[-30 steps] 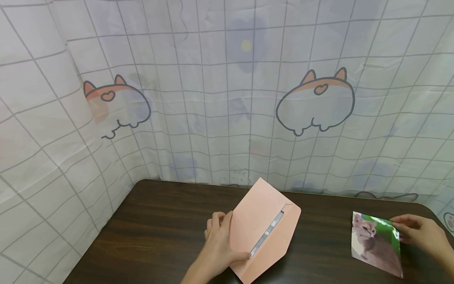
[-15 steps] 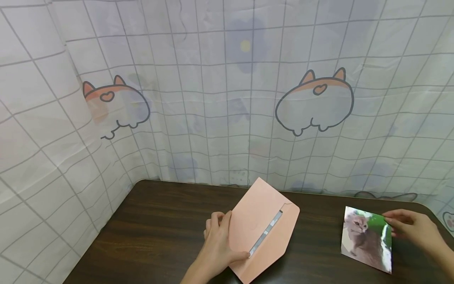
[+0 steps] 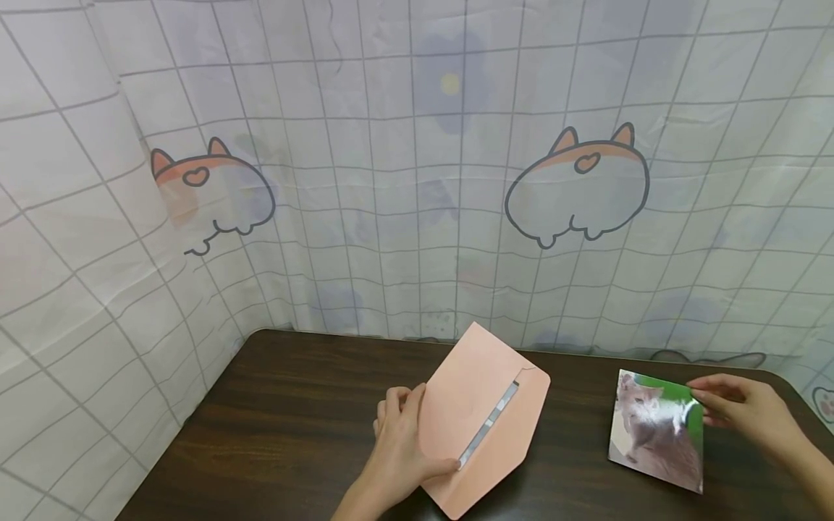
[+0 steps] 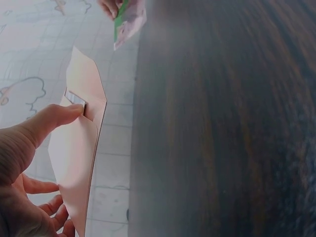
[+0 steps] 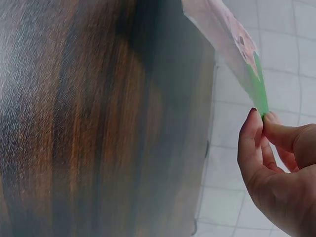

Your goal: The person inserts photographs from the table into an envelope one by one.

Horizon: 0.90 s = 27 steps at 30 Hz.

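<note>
My left hand (image 3: pixel 404 438) grips a pale pink envelope (image 3: pixel 469 398) by its left side, the thumb at the opening and the other fingers behind. The envelope is tilted, its flap (image 3: pixel 511 430) spread out to the lower right. A narrow grey and white strip (image 3: pixel 489 423) shows inside the opening under the thumb. On the right, my right hand (image 3: pixel 749 409) pinches the upper right corner of a glossy square photo (image 3: pixel 658 434) of a kitten on a green background. The photo hangs above the table, apart from the envelope. In the right wrist view, thumb and fingertips meet on the photo's green corner (image 5: pixel 260 94).
Under both hands lies a dark brown wood-grain table (image 3: pixel 280 427) with rounded far corners. Behind and to the left hangs a white grid-patterned curtain (image 3: pixel 365 217) with cartoon corgi prints, its lower part meeting the table's far edge.
My right hand has carried the photo left and slightly up, toward the envelope, and glare now covers its middle. The left hand and envelope have barely moved.
</note>
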Each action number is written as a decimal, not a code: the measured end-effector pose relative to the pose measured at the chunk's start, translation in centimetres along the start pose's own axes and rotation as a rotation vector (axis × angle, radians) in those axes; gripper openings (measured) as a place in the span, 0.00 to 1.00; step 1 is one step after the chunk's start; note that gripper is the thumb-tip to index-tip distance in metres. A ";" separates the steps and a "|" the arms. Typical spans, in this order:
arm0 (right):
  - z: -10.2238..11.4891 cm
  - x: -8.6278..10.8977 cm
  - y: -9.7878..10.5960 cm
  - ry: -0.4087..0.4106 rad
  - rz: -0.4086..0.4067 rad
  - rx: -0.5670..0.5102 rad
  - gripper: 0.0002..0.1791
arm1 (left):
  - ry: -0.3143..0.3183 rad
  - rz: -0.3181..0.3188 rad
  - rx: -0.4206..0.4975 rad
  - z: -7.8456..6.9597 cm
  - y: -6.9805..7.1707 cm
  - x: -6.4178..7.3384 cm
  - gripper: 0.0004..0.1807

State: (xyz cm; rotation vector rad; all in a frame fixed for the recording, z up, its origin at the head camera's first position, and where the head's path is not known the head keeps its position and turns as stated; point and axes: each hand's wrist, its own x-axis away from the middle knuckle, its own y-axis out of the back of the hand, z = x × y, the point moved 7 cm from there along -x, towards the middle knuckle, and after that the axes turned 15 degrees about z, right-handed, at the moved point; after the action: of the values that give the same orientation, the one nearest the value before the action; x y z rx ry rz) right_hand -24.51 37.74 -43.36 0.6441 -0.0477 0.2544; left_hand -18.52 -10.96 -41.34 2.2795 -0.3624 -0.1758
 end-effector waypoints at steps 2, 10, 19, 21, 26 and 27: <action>0.3 0.0 -0.1 0.001 0.005 -0.012 0.16 | 0.001 -0.003 0.010 0.1 0.0 0.0 0.61; 1.7 -0.1 -0.8 0.027 0.047 -0.116 0.09 | 0.008 -0.026 0.020 0.1 0.1 0.1 0.62; 3.5 -0.1 -1.8 0.078 0.066 -0.136 0.07 | 0.006 -0.066 -0.043 0.1 0.3 0.1 0.62; 3.9 -0.2 -2.0 0.081 0.068 -0.131 0.07 | 0.008 -0.070 -0.051 0.1 0.3 0.1 0.62; 4.8 -0.2 -2.5 0.084 0.082 -0.116 0.09 | 0.012 -0.074 -0.059 0.2 0.3 0.1 0.61; 4.9 -0.2 -2.6 0.086 0.085 -0.118 0.09 | 0.012 -0.076 -0.062 0.3 0.3 0.1 0.61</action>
State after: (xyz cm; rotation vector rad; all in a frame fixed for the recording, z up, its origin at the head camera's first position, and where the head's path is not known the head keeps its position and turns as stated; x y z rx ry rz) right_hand -23.90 32.71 -41.02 0.5137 -0.0071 0.3589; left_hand -18.55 -11.41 -41.28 2.2337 -0.2605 -0.2092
